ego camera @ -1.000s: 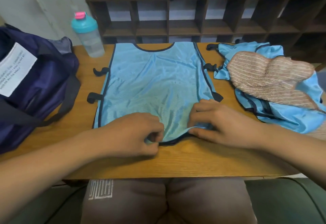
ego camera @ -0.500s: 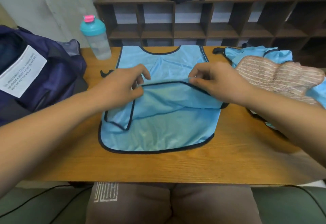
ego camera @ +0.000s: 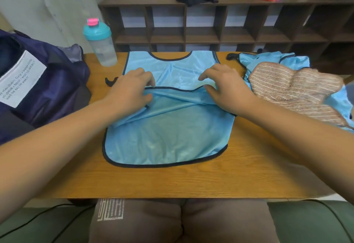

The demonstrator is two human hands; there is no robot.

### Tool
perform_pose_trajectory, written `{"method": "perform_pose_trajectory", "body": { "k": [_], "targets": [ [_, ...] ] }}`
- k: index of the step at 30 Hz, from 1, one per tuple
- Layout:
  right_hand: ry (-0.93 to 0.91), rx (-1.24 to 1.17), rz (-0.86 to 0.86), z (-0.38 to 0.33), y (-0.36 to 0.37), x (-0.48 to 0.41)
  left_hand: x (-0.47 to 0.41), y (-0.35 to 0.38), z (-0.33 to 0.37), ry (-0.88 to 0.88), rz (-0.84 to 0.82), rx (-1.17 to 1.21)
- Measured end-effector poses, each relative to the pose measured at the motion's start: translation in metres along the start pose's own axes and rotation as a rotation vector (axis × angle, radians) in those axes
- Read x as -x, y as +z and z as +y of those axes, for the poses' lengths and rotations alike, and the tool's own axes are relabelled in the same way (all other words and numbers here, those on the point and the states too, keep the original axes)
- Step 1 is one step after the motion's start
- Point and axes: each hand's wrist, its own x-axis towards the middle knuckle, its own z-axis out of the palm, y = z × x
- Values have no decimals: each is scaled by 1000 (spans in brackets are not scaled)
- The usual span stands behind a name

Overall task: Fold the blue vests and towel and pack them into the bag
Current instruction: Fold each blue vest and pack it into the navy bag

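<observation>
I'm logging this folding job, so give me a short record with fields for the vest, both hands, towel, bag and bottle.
vest: spread on table, top layer's hem folded toward neckline
left hand: pinches hem, left end
right hand: holds hem, right end
towel: heaped on second vest
bag: left of vest
bottle: upright, beside bag

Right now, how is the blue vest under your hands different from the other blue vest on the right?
The middle vest lies spread on the table, one hem folded over; the right vest is a crumpled heap. The left hand and right hand hold the middle vest's hem; the right vest lies untouched under the striped towel. Both are light blue with dark trim.
</observation>
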Motion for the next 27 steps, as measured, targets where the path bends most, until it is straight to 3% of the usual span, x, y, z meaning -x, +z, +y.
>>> {"method": "perform_pose_trajectory", "body": {
  "k": [8,14,19,23,27],
  "targets": [
    [22,-113,102,-9,-35,82,46,8,115,350,-126,296],
    [81,-158,45,-22,-29,147,68,39,155,500,-110,289],
    [28,-156,-19,-25,-17,176,70,52,153,504,-11,322],
    [41,-103,-24,-38,-11,175,69,49,146,338,-6,565],
    [61,-59,82,-47,-4,159,64,51,138,204,-52,793]
  ]
}}
